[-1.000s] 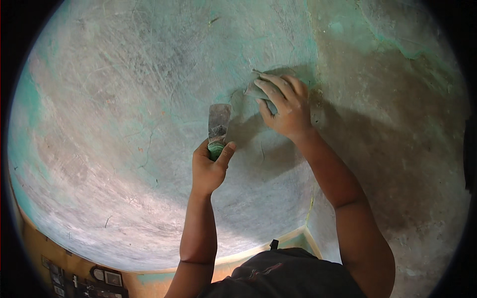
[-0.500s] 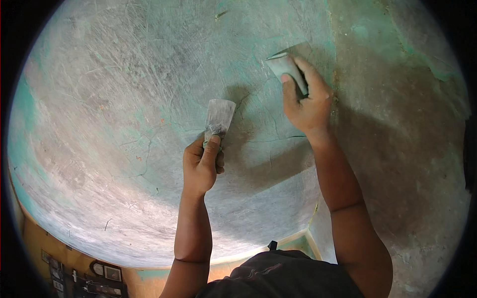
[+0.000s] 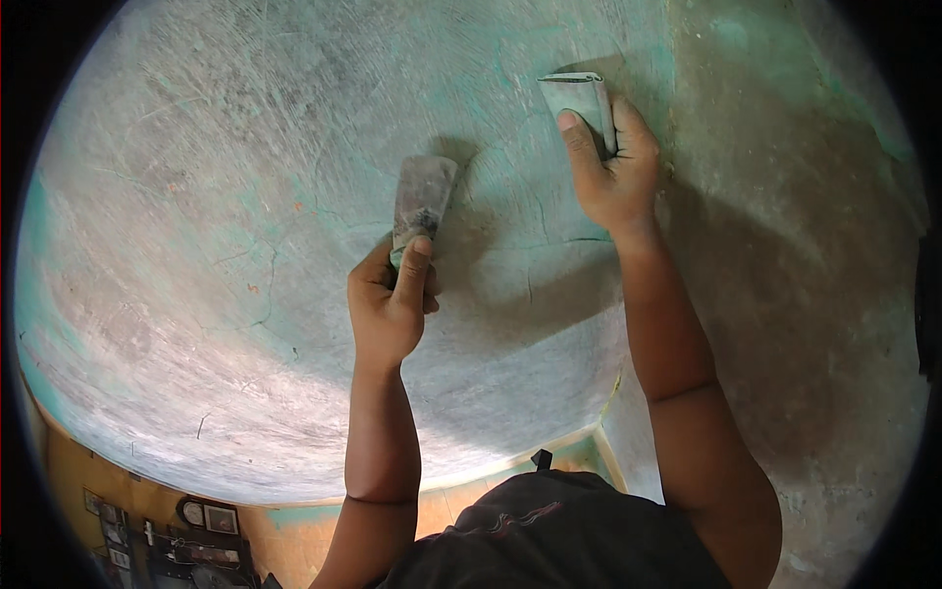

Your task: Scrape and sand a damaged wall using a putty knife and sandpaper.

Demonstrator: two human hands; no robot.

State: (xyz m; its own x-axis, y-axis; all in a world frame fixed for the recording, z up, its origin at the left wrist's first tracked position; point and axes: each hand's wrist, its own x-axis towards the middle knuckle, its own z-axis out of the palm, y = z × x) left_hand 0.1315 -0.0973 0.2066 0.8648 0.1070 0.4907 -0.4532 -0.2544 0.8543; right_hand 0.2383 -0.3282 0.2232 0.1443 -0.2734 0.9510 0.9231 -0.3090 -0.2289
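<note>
Scraper sits around eleven o'clock in the worker's view, its broad, smudged grey blade pointing to between twelve and one. From where I stand, the left grip is wrapped about the lower end, thumb laid over the base of the blade, so most of the handle is hidden. Over at one o'clock is a folded sheet, pale grey-green, its layers showing along the top edge; the right grip, just off toward two, pinches it between thumb and fingers, the sheet's far end tipped toward eleven. Both things are held before a scuffed plastered surface, grey with patches of green and thin cracks; I can't tell whether either one touches it. Past the seam between one and two, a browner stretch spreads out to three, and a shadow falls just off the middle on that same side. Down at six is the worker's dark shirt, with the bare arms extended on either side of it. Between seven and eight, a small framed picture shows against an orange wall, beside dark shapes too small to make out.
</note>
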